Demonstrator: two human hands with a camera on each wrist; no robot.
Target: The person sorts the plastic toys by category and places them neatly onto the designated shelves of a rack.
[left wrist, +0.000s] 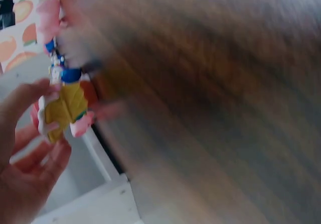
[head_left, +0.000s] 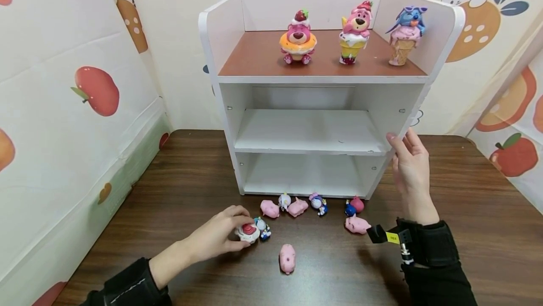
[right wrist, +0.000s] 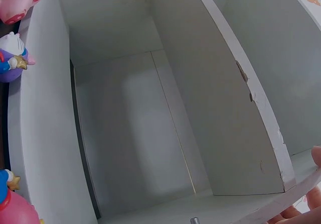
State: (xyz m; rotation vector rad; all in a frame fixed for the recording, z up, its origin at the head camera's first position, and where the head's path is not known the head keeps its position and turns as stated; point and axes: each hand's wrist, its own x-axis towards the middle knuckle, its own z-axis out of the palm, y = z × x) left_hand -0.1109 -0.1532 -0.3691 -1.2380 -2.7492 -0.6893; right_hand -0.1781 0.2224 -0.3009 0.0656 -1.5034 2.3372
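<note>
My left hand [head_left: 218, 231] is low over the table, holding a small figurine [head_left: 248, 232] with a white and red top between thumb and fingers. The left wrist view shows the yellow, ridged side of this figurine [left wrist: 67, 107]. Close beside it stands a blue-and-white figurine [head_left: 263, 228]. My right hand [head_left: 412, 171] grips the right side panel of a white shelf unit [head_left: 309, 152], thumb at the front edge and fingers on the outer side. In the right wrist view only some fingertips [right wrist: 315, 199] show at the panel's edge.
Three figurines, a donut bear [head_left: 298, 37], an ice-cream bear [head_left: 355, 32] and a blue cone figure [head_left: 407, 35], stand on the brown top. Several pink pigs [head_left: 287, 259] and small figures [head_left: 318, 203] lie along the unit's front on the wooden table [head_left: 203, 174].
</note>
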